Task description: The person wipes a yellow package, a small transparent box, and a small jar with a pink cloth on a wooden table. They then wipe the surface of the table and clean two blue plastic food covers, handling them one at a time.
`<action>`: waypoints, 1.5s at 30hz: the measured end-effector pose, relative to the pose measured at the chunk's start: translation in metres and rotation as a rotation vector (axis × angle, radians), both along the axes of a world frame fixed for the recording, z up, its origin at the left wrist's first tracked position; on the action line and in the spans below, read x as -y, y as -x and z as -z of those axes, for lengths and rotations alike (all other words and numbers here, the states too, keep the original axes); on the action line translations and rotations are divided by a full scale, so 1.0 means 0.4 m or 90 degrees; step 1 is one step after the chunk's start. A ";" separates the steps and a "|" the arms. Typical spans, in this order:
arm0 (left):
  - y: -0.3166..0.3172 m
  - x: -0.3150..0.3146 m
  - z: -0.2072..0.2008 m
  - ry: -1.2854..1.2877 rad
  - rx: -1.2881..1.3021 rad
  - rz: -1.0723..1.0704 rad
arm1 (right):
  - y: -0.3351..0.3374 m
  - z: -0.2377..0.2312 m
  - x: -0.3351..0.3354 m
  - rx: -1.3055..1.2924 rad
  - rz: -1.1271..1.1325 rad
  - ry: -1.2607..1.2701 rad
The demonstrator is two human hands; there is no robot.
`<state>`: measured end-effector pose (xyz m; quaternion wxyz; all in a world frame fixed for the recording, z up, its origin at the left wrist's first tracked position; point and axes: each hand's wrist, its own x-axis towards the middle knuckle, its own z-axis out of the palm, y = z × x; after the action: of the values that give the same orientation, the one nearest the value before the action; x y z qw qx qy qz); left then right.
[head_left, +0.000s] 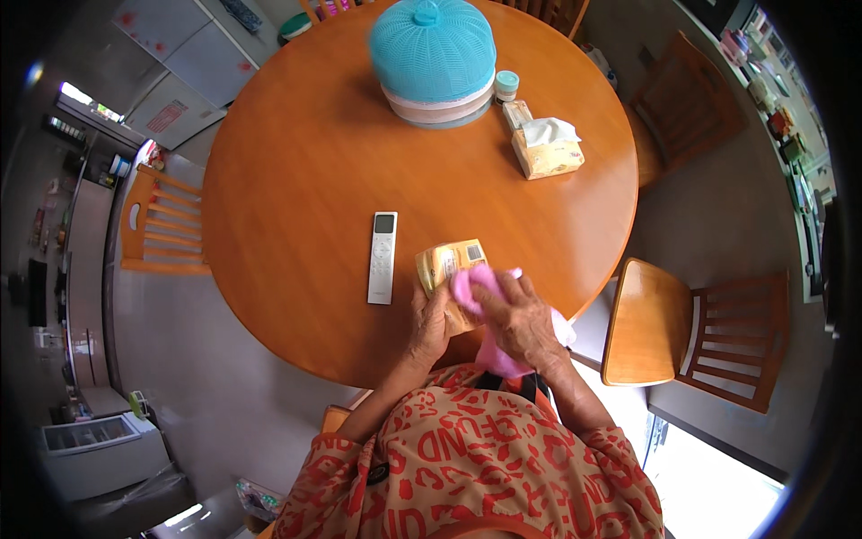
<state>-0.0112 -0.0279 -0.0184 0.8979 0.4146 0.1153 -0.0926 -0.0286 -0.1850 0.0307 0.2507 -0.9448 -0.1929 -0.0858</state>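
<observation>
Near the front edge of the round table, my left hand (431, 321) grips a yellow soft pack (437, 261), which looks like a tissue pack, by its near left side. The pack is tilted, and a label shows on its upper face. My right hand (523, 325) is closed on a pink cloth (501, 357) and presses part of it against the pack's right side. The rest of the cloth hangs below that hand. A white remote control (382, 260) with a dark screen lies on the table left of the pack.
The wooden table (296, 180) bears a blue mesh food cover (433, 49), a small lidded jar (506, 85) and an opened tissue pack (549, 151). Wooden chairs stand at the left (166, 225) and right (651, 323). A white fridge (184, 54) is at the back left.
</observation>
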 end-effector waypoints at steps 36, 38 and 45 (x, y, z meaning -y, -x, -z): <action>-0.520 0.240 0.133 -1.345 0.024 -0.118 | -0.262 0.229 0.543 -0.054 0.283 0.067; -0.517 0.268 0.104 -1.349 0.057 -0.173 | -0.278 0.239 0.564 -0.044 0.298 0.062; -0.588 0.419 0.045 -1.162 0.250 -0.092 | -0.329 0.257 0.598 -0.057 0.280 0.029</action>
<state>0.2238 -0.1957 -0.0366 0.2323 0.9591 0.0153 0.1611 0.1029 -0.4243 -0.0720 0.2131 -0.9723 0.0269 -0.0922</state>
